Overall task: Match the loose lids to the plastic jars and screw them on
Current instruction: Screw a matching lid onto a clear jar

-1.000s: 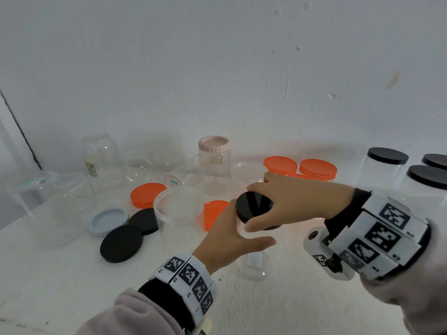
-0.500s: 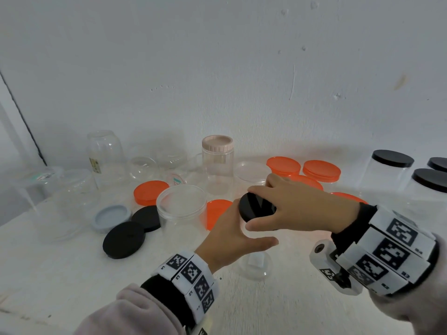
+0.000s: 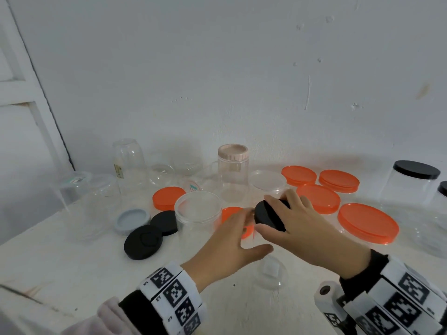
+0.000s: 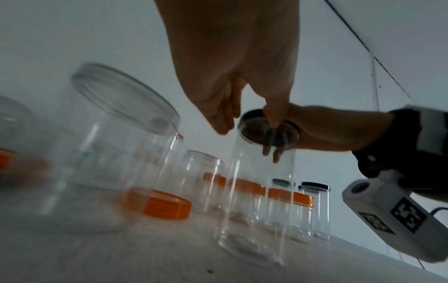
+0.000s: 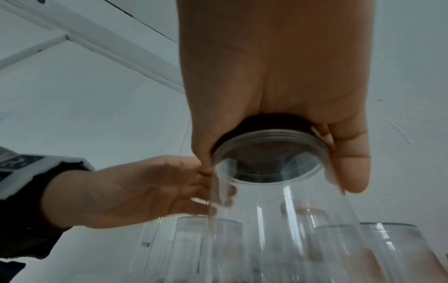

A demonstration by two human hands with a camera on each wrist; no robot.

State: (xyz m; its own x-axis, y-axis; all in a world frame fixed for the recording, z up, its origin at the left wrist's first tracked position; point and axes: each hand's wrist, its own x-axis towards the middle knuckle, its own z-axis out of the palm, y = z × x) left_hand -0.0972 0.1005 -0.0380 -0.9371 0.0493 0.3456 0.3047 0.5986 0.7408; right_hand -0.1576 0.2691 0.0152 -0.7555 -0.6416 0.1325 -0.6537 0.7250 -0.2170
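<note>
A black lid (image 3: 271, 215) sits on the mouth of a tall clear jar (image 4: 257, 201) that stands upright on the white table (image 3: 72, 274). My right hand (image 3: 266, 213) grips the lid from above, fingers and thumb curled round its rim; the right wrist view shows the lid (image 5: 266, 122) seated over the jar's (image 5: 266, 220) threaded neck. My left hand (image 3: 251, 232) is beside the jar's upper part with fingers straight and thumb spread. In the left wrist view a small gap shows between its fingers (image 4: 223, 122) and the jar.
A wide open jar (image 3: 198, 213) stands just left of my hands. Two loose black lids (image 3: 142, 241), a grey-blue lid (image 3: 132, 220) and an orange lid (image 3: 168, 198) lie farther left. Orange-lidded jars (image 3: 367, 223) and black-lidded jars (image 3: 414, 180) stand at the right, the wall close behind.
My left hand has loosened from the jar and its fingers have straightened. The right hand stays gripping the black lid and has turned slightly on it.
</note>
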